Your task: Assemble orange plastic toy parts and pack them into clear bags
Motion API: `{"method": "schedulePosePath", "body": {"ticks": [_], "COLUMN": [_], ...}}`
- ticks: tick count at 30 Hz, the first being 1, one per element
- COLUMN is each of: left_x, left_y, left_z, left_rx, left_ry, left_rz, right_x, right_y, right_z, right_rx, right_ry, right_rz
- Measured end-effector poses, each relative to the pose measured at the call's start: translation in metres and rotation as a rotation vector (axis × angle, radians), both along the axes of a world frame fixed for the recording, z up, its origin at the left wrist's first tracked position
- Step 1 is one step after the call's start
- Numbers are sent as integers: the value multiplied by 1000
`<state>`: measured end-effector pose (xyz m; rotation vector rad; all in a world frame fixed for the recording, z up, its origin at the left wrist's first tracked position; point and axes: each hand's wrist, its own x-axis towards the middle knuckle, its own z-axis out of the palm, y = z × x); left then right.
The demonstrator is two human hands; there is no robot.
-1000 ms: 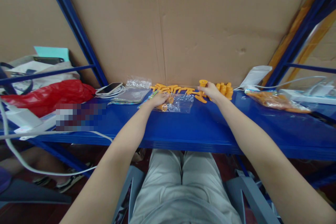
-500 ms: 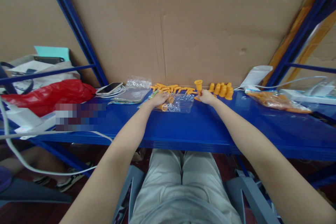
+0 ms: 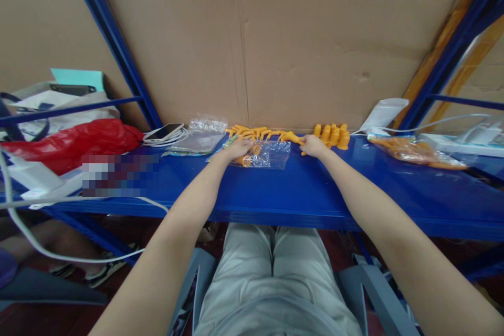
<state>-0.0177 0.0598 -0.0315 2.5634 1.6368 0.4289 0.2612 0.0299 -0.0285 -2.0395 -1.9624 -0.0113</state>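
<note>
While I see blue counter [image 3: 283,189] nearer than both hands, left hand [image 3: 240,148] rests on clear bag [image 3: 271,156], orange parts [image 3: 247,161] at its fingers; can't tell if it grips. Right hand [image 3: 314,146] pinches an orange piece [image 3: 294,138]. Orange cups [image 3: 334,136] just right of it; small orange pieces [image 3: 252,131] beyond left hand.

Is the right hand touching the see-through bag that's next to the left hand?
Apart: the head view shows a strip of blue tabletop between the right hand and the clear plastic bag's right edge.
</note>
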Motion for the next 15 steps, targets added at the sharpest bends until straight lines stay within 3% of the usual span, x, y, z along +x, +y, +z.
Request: {"method": "schedulePosePath", "body": {"ticks": [6, 11, 15], "left_x": [1, 0, -1], "left_y": [-3, 1, 3], "left_z": [3, 0, -4], "left_rx": [-63, -35, 8], "left_ry": [-11, -23, -40], "left_rz": [3, -26, -17], "right_x": [-3, -8, -19], "right_y": [-11, -27, -45], "right_z": [17, 37, 49], "right_rx": [103, 263, 291], "right_ry": [80, 46, -84], "right_rz": [-73, 15, 64]}}
